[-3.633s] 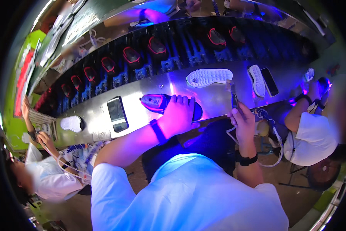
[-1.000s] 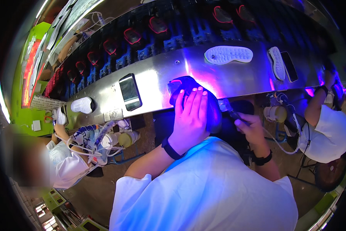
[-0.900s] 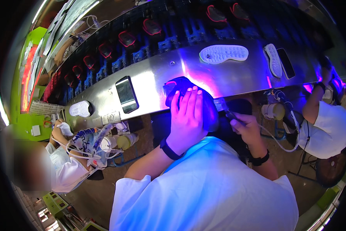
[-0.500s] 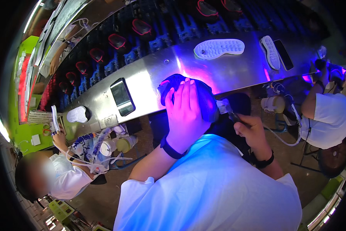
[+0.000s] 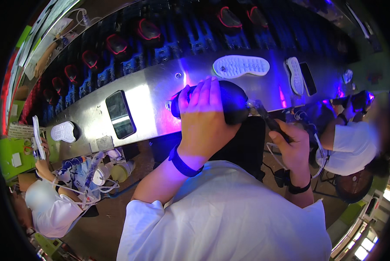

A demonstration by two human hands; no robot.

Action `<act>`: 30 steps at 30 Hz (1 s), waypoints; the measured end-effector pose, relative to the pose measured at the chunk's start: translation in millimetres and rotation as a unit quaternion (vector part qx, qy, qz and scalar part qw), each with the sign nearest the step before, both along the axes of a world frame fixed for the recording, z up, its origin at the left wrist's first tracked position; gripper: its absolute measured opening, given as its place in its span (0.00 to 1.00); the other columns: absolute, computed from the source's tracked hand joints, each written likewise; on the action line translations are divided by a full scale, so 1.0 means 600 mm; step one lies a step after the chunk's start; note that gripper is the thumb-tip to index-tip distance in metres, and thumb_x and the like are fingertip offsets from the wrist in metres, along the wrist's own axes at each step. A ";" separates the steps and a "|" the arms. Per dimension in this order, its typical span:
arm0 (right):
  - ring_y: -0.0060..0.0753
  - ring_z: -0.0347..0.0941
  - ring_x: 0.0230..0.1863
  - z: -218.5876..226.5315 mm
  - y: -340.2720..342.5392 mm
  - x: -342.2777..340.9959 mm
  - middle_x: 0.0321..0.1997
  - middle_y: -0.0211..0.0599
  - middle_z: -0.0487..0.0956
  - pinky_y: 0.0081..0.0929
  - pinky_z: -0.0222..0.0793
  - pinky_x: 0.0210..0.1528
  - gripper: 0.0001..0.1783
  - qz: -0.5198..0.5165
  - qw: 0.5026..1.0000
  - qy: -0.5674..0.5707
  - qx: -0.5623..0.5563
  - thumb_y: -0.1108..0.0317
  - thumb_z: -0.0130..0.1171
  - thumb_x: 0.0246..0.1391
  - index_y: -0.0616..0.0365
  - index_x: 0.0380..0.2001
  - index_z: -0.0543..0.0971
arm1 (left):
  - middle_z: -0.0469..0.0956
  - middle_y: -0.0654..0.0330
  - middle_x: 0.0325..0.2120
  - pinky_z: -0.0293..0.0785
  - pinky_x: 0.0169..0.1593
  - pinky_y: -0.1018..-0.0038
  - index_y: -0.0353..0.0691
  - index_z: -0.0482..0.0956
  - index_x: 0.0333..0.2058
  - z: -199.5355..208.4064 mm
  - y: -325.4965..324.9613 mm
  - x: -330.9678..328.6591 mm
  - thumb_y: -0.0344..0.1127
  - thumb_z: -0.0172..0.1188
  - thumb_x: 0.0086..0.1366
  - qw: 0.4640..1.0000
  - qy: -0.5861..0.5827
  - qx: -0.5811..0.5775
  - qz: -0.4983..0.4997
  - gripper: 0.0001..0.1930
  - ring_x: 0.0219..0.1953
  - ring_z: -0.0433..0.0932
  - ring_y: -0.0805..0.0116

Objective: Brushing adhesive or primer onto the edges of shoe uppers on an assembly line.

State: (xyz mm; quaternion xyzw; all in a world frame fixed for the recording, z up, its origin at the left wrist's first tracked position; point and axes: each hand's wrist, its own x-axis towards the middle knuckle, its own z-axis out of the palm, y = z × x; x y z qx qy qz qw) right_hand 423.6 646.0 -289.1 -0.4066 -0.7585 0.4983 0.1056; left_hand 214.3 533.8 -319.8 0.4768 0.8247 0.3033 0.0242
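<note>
A dark shoe upper (image 5: 235,103) is tilted on its side at the near edge of the metal bench. My left hand (image 5: 203,126) lies over it, fingers bent around its far side and gripping it. In my right hand (image 5: 295,150) is a brush (image 5: 271,122) with a dark handle and a pale head. The brush head meets the right end of the upper, and its bristles are too small to make out. Beyond the upper lies a white shoe sole (image 5: 242,66), tread facing up. Left of my left hand, a phone (image 5: 120,114) rests on the bench.
Several red-edged dark shoe uppers (image 5: 148,29) stand on a dark slatted conveyor behind the metal bench (image 5: 156,82). Another white sole (image 5: 295,76) and a second phone (image 5: 308,78) are at right. Co-workers sit on both sides. Tubes and a lidded tub (image 5: 122,171) stand at lower left.
The shoe upper has been turned in my left hand, so its dark rounded side now shows. The brush has moved with its right end. The whole view has shifted slightly.
</note>
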 end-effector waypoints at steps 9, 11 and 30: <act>0.24 0.76 0.33 -0.040 0.030 -0.063 0.33 0.35 0.82 0.21 0.70 0.39 0.18 0.051 0.987 0.067 0.137 0.76 0.70 0.49 0.65 0.45 0.82 | 0.76 0.43 0.52 0.58 0.67 0.50 0.29 0.67 0.59 -0.003 -0.001 -0.067 0.49 0.74 0.41 0.999 -0.037 0.017 -0.007 0.48 0.56 0.75 0.48; 0.24 0.76 0.34 -0.056 0.029 -0.079 0.34 0.36 0.81 0.20 0.70 0.39 0.20 0.038 0.986 0.086 0.135 0.78 0.70 0.48 0.66 0.47 0.81 | 0.76 0.44 0.51 0.58 0.66 0.46 0.27 0.65 0.61 -0.002 -0.006 -0.082 0.49 0.73 0.44 0.999 -0.053 0.002 -0.012 0.49 0.57 0.73 0.49; 0.17 0.73 0.30 -0.017 0.062 -0.130 0.31 0.26 0.81 0.18 0.67 0.33 0.17 0.109 0.984 0.143 -0.019 0.74 0.66 0.54 0.66 0.48 0.82 | 0.81 0.47 0.43 0.80 0.49 0.61 0.37 0.54 0.69 0.028 -0.106 -0.093 0.42 0.79 0.44 0.954 -0.235 -0.034 -0.184 0.56 0.44 0.84 0.48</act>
